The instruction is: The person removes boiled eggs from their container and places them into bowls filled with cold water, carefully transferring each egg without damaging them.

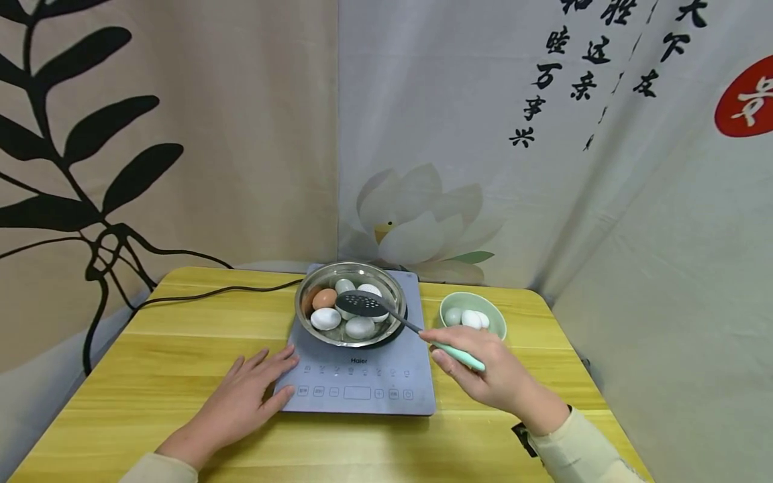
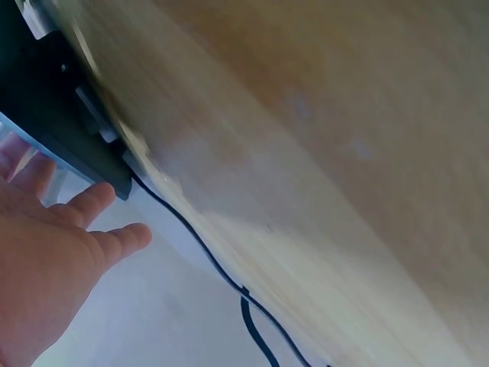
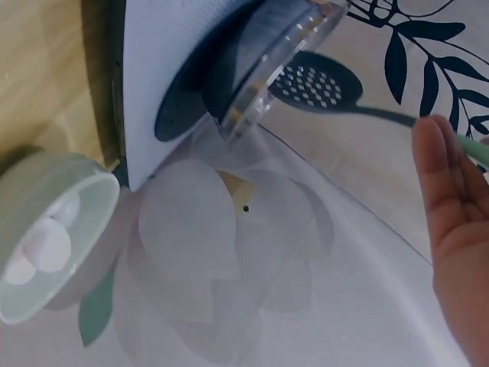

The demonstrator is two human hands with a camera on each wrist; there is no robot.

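My right hand [image 1: 489, 369] grips the green handle of a slotted spoon [image 1: 362, 304]. Its dark perforated head hangs over a shiny metal basin [image 1: 389, 285], overlapping the eggs there in the head view. A brown egg [image 1: 324, 299], a white egg [image 1: 325, 318] and several other pale eggs lie inside. Under the basin is a grey induction cooktop [image 1: 362, 376]. Fingers spread, my left hand [image 1: 247, 396] rests at the cooktop's left edge, its fingertips on the border. In the left wrist view, that hand [image 2: 53, 245] shows beside the dark cooktop side.
To the right of the cooktop, a light green bowl [image 1: 474, 300] holds three pale eggs. A black cord [image 1: 223, 290] runs left from the cooktop across the wooden table [image 1: 199, 335]. Printed curtains [image 1: 253, 134] hang behind and on the right.
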